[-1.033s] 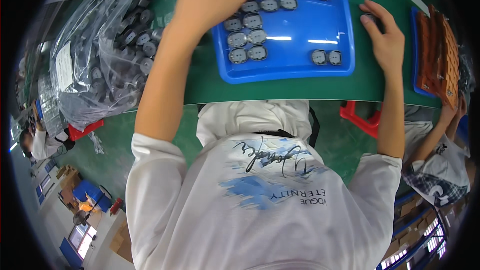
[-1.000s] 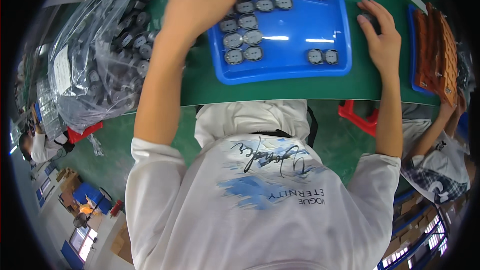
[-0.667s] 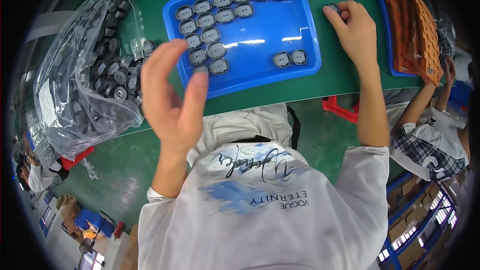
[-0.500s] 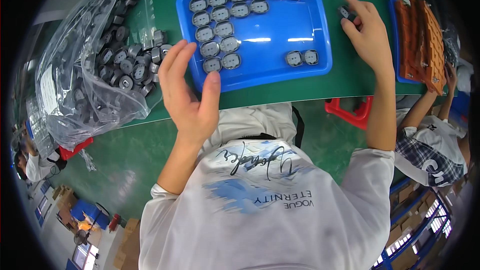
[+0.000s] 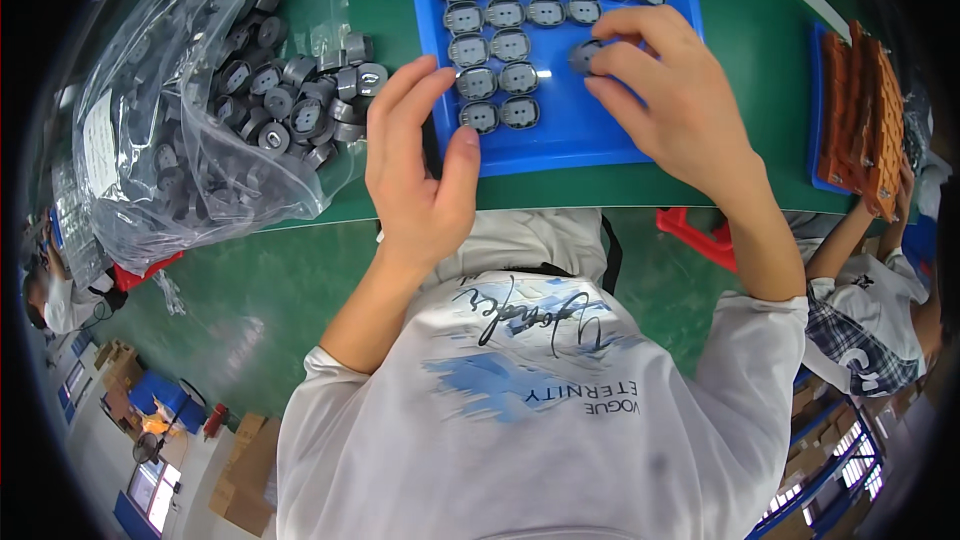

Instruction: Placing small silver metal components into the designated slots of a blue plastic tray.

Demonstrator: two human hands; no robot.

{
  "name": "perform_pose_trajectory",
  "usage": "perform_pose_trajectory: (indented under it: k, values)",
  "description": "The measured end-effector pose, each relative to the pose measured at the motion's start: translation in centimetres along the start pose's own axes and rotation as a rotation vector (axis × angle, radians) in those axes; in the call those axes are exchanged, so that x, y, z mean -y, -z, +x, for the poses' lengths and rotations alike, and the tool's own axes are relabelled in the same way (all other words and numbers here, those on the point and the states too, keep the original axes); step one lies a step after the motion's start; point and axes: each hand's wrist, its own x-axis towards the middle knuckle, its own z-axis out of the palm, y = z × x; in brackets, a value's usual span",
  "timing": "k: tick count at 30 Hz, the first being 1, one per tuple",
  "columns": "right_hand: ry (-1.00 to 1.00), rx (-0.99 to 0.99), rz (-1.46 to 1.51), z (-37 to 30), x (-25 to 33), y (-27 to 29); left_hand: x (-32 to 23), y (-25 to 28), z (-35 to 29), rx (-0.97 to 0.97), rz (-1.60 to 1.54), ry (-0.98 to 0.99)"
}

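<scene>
A blue tray [image 5: 575, 130] lies on the green table, with rows of small grey rounded parts [image 5: 505, 12] along its far and left sides. Over the tray's middle, my right hand [image 5: 680, 100] pinches one grey rounded part [image 5: 583, 57] between thumb and fingers. That hand hides the tray's right side. My left hand [image 5: 420, 165] is open at the tray's near left corner, fingers spread and thumb by the rim. To its left, similar grey parts [image 5: 306, 117] lie heaped, spilling from a clear plastic bag [image 5: 130, 170].
At the far right, stacked orange-brown slatted pieces [image 5: 860, 120] stand in another blue tray [image 5: 817, 110], with a co-worker's hand [image 5: 903, 185] on them. A red stool [image 5: 690, 235] is below the table edge. Another person [image 5: 65, 300] is at the far left.
My right hand has moved left from beside the tray to over its middle, carrying the grey part. The whole view has shifted, so the tray appears further right. My left hand stays open beside it.
</scene>
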Motion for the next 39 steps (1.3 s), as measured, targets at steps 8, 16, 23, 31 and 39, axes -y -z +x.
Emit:
perform_pose_trajectory:
  k: [8, 16, 23, 31, 39]
  values:
    - [-0.011, 0.006, -0.057, 0.9, -0.2, -2.9, 0.1, 0.2, -0.2, 0.006, -0.037, 0.011]
    - [0.0, 0.036, -0.061, 1.9, -0.1, -3.0, -1.5, 3.1, 0.8, -0.037, -0.006, 0.031]
    - [-0.01, 0.051, -0.055, 3.1, 0.6, -1.5, -1.3, 7.6, 3.4, -0.042, 0.105, -0.221]
    - [0.227, 0.053, 0.041, 16.1, -2.9, -3.7, -0.5, 6.4, 9.0, 0.251, 0.841, -0.294]
    - [-0.282, 0.223, 0.521, 20.6, -4.8, -2.4, 2.0, 8.2, 12.9, 0.204, 0.682, -0.265]
